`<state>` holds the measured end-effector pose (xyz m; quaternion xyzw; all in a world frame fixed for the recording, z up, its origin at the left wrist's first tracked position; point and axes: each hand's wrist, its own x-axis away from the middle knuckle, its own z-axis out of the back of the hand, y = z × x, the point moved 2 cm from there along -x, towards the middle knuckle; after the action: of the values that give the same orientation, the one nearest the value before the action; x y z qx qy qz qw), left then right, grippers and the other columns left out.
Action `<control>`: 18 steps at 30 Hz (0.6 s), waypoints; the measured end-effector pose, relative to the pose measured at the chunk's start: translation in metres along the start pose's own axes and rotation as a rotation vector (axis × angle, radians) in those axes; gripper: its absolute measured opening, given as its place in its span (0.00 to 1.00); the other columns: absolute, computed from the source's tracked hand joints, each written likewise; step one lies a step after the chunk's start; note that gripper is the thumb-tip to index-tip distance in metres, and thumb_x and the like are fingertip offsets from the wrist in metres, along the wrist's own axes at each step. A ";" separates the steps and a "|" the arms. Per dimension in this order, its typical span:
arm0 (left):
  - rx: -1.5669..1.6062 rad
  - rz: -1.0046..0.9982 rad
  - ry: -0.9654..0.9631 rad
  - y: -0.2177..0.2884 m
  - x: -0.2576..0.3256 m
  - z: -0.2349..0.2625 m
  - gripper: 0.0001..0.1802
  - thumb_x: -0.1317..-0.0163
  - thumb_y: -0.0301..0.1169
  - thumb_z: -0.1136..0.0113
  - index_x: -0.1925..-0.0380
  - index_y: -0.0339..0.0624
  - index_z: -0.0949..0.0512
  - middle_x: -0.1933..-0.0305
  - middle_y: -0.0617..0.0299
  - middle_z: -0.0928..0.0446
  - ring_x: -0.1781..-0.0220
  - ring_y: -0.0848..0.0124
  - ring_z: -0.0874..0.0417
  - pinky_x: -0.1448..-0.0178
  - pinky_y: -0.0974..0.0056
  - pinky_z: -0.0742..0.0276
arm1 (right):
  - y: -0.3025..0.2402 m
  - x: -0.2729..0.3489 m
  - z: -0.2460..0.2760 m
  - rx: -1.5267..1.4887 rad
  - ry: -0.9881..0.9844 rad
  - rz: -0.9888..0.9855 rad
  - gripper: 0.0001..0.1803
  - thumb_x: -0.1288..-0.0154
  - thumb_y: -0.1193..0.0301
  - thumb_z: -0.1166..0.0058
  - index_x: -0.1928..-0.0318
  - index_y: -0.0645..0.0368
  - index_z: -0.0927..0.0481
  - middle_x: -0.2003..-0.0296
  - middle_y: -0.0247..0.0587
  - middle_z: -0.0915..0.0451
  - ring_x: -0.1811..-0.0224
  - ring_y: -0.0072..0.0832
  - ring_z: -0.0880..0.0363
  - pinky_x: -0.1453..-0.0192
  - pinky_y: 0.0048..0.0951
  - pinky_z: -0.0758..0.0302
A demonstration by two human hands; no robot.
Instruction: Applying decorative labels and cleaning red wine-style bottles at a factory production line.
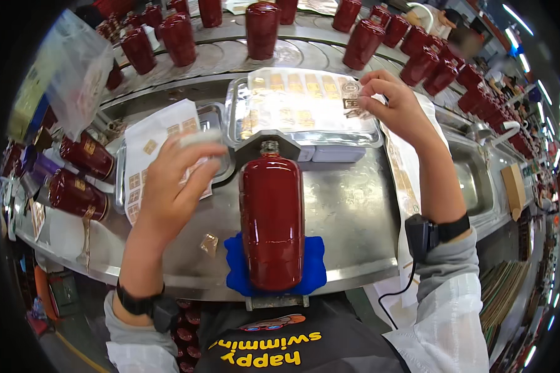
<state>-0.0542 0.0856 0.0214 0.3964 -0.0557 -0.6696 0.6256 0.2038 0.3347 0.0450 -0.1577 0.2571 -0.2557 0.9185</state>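
Observation:
A dark red bottle [272, 224] lies in front of me, its neck pointing away into a dark notched holder [249, 148] and its base end on a blue pad [315, 264]. My left hand [177, 180], smeared by motion, hovers left of the bottle above a sheet of gold stickers [149, 146]. A whitish piece [200, 137] shows at its fingers; I cannot make out how it is held. My right hand [392, 105] is raised at the right end of another sticker sheet [298, 127], thumb and finger pinched at the edge of a sticker with dark marks [351, 93].
The second sheet rests on a metal tray [370, 138]. Two red bottles [81, 196] with gold markings lie at the left. Behind the steel table [348, 211], several red bottles [262, 31] stand on a conveyor [305, 56]. A sink [473, 177] is at the right; a plastic bag [74, 74] hangs far left.

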 end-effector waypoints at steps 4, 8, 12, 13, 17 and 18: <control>0.139 -0.114 0.101 0.029 -0.057 -0.032 0.14 0.38 0.33 0.42 0.55 0.38 0.21 0.52 0.52 0.21 0.42 0.58 0.27 0.34 0.60 0.38 | -0.054 0.001 -0.005 -0.200 -0.004 0.129 0.06 0.38 0.71 0.40 0.65 0.61 0.19 0.55 0.38 0.22 0.51 0.33 0.25 0.50 0.32 0.27; 0.184 -0.074 0.041 0.038 -0.086 -0.041 0.11 0.38 0.33 0.41 0.63 0.36 0.23 0.60 0.57 0.22 0.50 0.62 0.26 0.41 0.61 0.34 | -0.083 0.000 -0.012 -0.288 -0.020 0.174 0.06 0.38 0.72 0.40 0.66 0.62 0.21 0.56 0.39 0.22 0.53 0.33 0.24 0.51 0.31 0.27; 0.168 -0.122 0.152 0.030 -0.085 -0.040 0.11 0.37 0.33 0.42 0.67 0.34 0.26 0.65 0.61 0.24 0.56 0.69 0.27 0.47 0.65 0.33 | -0.069 0.003 -0.018 -0.224 0.039 0.197 0.06 0.38 0.72 0.40 0.68 0.62 0.22 0.57 0.41 0.22 0.54 0.36 0.24 0.50 0.32 0.28; 0.226 -0.047 0.142 0.025 -0.083 -0.039 0.11 0.36 0.33 0.43 0.67 0.35 0.26 0.65 0.64 0.25 0.58 0.73 0.28 0.49 0.67 0.33 | -0.061 0.003 -0.019 -0.243 0.039 0.163 0.06 0.38 0.72 0.40 0.67 0.62 0.21 0.57 0.41 0.22 0.54 0.36 0.24 0.50 0.32 0.28; 0.432 0.235 0.070 0.016 -0.075 -0.032 0.08 0.35 0.33 0.44 0.67 0.38 0.25 0.66 0.70 0.28 0.61 0.83 0.32 0.55 0.73 0.34 | 0.012 -0.010 -0.042 -0.089 0.075 -0.150 0.09 0.38 0.66 0.41 0.65 0.60 0.18 0.59 0.46 0.22 0.56 0.43 0.23 0.49 0.38 0.28; 0.415 0.227 0.067 0.019 -0.075 -0.032 0.07 0.35 0.32 0.44 0.66 0.40 0.24 0.67 0.72 0.28 0.61 0.85 0.33 0.55 0.75 0.36 | 0.039 -0.013 -0.048 0.003 0.063 -0.164 0.10 0.38 0.65 0.42 0.65 0.59 0.17 0.59 0.47 0.22 0.55 0.45 0.24 0.49 0.41 0.28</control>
<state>-0.0278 0.1612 0.0452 0.5299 -0.2156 -0.5556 0.6034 0.1827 0.3663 -0.0060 -0.1687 0.2718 -0.3355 0.8861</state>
